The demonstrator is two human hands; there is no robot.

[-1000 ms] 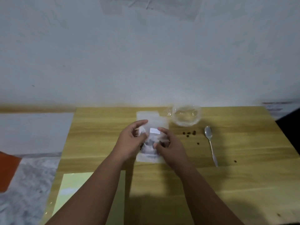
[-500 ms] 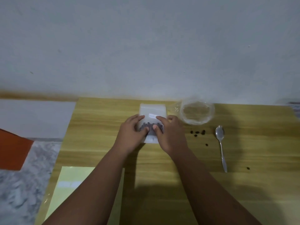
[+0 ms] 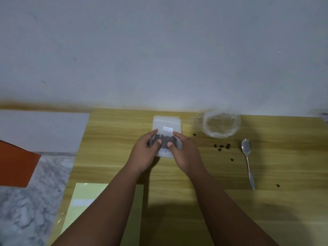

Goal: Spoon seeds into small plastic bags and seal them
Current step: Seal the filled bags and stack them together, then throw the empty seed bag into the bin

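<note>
Seeds [image 3: 166, 139] sit as a dark cluster inside a small clear plastic bag [image 3: 167, 124], which lies flat on the wooden table [image 3: 110, 139] near its far edge, a white label showing on its upper part. The left hand [image 3: 144, 153] and the right hand [image 3: 184, 153] both press on the bag from either side, thumbs and forefingers pinching the film over the seed cluster, so each hand is closed on the bag rather than free. The bag looks thin, light and limp; it would likely crumple or slide on the smooth wood, and the loose seeds would shift if it were tipped. A sound hold is probably at the top strip, pinched flat across its width to seal it. To the right stands a clear, seemingly empty bowl [image 3: 221, 124], with stray seeds [image 3: 221, 146] scattered near it and a metal spoon [image 3: 247, 160] lying apart. A pale green sheet [image 3: 85, 201] lies at the near left.
</note>
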